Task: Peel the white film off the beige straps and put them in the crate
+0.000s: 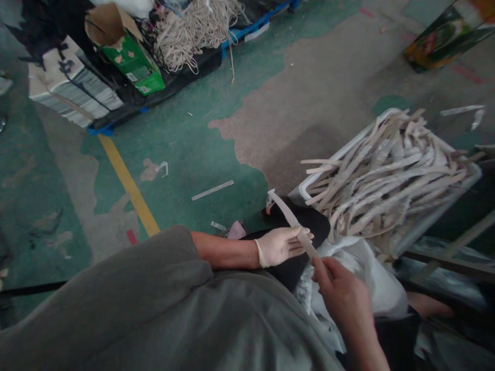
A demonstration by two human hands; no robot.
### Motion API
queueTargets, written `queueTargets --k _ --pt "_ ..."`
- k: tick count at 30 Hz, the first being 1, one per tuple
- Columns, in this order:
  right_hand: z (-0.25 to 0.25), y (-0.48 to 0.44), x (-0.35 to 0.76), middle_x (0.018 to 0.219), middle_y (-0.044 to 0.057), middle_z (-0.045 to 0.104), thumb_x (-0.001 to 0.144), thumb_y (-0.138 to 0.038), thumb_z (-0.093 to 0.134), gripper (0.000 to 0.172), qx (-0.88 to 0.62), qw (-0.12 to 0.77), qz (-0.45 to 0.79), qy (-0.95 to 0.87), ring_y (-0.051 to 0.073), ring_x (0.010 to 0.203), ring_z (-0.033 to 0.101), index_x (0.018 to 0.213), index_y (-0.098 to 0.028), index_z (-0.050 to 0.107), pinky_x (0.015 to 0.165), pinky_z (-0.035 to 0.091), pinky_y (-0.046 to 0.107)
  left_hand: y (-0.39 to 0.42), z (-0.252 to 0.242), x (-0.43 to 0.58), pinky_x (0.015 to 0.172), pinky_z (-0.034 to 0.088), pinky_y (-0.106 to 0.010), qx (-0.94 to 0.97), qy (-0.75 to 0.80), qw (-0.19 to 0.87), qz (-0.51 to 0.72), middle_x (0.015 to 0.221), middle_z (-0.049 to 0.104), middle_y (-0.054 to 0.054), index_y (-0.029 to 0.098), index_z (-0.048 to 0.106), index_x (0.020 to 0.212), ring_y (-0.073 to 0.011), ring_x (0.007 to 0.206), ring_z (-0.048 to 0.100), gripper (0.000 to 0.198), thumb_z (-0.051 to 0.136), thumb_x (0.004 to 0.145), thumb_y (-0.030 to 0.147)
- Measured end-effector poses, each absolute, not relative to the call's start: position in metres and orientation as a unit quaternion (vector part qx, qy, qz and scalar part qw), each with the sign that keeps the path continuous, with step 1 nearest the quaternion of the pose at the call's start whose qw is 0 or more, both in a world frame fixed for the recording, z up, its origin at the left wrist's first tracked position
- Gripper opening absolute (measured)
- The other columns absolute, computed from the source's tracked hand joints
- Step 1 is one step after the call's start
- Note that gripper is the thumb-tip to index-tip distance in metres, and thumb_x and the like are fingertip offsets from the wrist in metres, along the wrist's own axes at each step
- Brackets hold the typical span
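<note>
My left hand (pixel 281 245) wears a pale glove and its fingers are closed around a long beige strip (pixel 284 208) that slants up and to the left. My bare right hand (pixel 340 288) pinches the lower end of the same strip just below the gloved fingers. Both hands are over my lap, above a white plastic bag (pixel 359 257). A white tray (pixel 386 180) heaped with many similar beige strips stands close on the right of my hands.
The floor is worn green paint with a yellow line (pixel 129 185) and loose strips (pixel 212 189) lying about. At the back left are a green carton (pixel 133 62), stacked paper bundles (pixel 73 85) and a tangle of beige strips (pixel 193 28). A dark shelf is at the right.
</note>
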State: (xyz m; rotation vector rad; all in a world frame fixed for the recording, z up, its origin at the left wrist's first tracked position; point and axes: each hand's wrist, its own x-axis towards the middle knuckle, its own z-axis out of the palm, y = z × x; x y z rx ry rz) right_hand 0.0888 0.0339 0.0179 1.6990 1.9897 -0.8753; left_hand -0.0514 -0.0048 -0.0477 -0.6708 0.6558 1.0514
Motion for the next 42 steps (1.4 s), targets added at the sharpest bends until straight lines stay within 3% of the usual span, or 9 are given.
queueTargets --k 4,9,15,21,27,35,39,42 --pt "0.013 0.036 0.078 0.078 0.007 0.072 0.095 -0.047 0.046 0.036 0.584 0.182 -0.266 0.745 0.021 0.07 0.064 0.083 -0.021 0.067 0.061 0.032 0.029 -0.007 -0.048 -0.044 0.079 0.049 -0.025 -0.307 0.29 0.774 0.471 0.08 0.072 -0.006 0.011 0.072 0.088 -0.0115 0.072 0.066 0.029 0.047 0.101 0.017" --pt "0.022 0.032 0.092 0.065 0.004 0.068 0.091 -0.058 0.047 0.044 0.588 0.154 -0.349 0.714 0.018 0.059 0.061 0.073 -0.023 0.066 0.058 0.035 0.027 -0.008 -0.05 -0.045 0.097 0.047 -0.029 -0.302 0.306 0.759 0.489 0.102 0.074 -0.008 0.013 0.072 0.096 -0.0141 0.095 0.069 0.022 0.053 0.1 0.023" --pt "0.015 0.033 0.085 0.07 0.006 0.07 0.095 -0.05 0.044 0.041 0.586 0.118 -0.294 0.746 0.018 0.061 0.061 0.079 -0.021 0.069 0.057 0.035 0.027 -0.013 -0.053 -0.035 0.093 0.049 -0.03 -0.267 0.294 0.791 0.466 0.093 0.074 -0.009 0.011 0.073 0.095 -0.0135 0.08 0.068 0.018 0.057 0.096 0.02" --pt "0.022 0.021 0.112 0.065 0.004 0.069 0.093 -0.059 0.045 0.047 0.589 0.119 -0.358 0.714 0.017 0.056 0.063 0.073 -0.023 0.066 0.053 0.039 0.026 -0.007 -0.049 -0.044 0.103 0.045 -0.032 -0.262 0.333 0.764 0.487 0.109 0.074 -0.011 0.013 0.073 0.095 -0.0157 0.098 0.069 0.019 0.056 0.098 0.021" --pt "0.016 0.024 0.102 0.069 0.006 0.07 0.096 -0.059 0.04 0.05 0.583 0.091 -0.337 0.733 0.018 0.058 0.063 0.076 -0.022 0.066 0.054 0.04 0.025 -0.013 -0.05 -0.03 0.09 0.049 -0.031 -0.214 0.298 0.812 0.454 0.088 0.073 -0.009 0.009 0.073 0.089 -0.0146 0.079 0.067 0.015 0.064 0.093 0.02" --pt "0.053 -0.007 0.149 0.066 0.003 0.068 0.09 -0.064 0.044 0.048 0.623 0.13 -0.372 0.676 0.018 0.056 0.065 0.076 -0.023 0.066 0.053 0.042 0.026 -0.002 -0.047 -0.049 0.1 0.046 -0.029 -0.234 0.363 0.779 0.455 0.115 0.072 -0.01 0.014 0.073 0.096 -0.0159 0.105 0.066 0.019 0.056 0.098 0.024" --pt "0.044 -0.006 0.133 0.065 0.005 0.068 0.094 -0.056 0.045 0.045 0.626 0.144 -0.289 0.71 0.018 0.057 0.062 0.072 -0.022 0.064 0.052 0.035 0.026 -0.015 -0.042 -0.029 0.091 0.047 -0.027 -0.17 0.346 0.827 0.41 0.101 0.074 -0.009 0.013 0.074 0.095 -0.0146 0.091 0.068 0.016 0.063 0.094 0.024" --pt "0.034 -0.001 0.117 0.072 0.007 0.071 0.096 -0.049 0.048 0.037 0.622 0.138 -0.238 0.733 0.02 0.061 0.063 0.089 -0.021 0.07 0.054 0.033 0.027 -0.021 -0.041 -0.022 0.083 0.048 -0.027 -0.15 0.321 0.85 0.389 0.085 0.072 -0.007 0.012 0.073 0.089 -0.014 0.078 0.066 0.014 0.069 0.089 0.025"
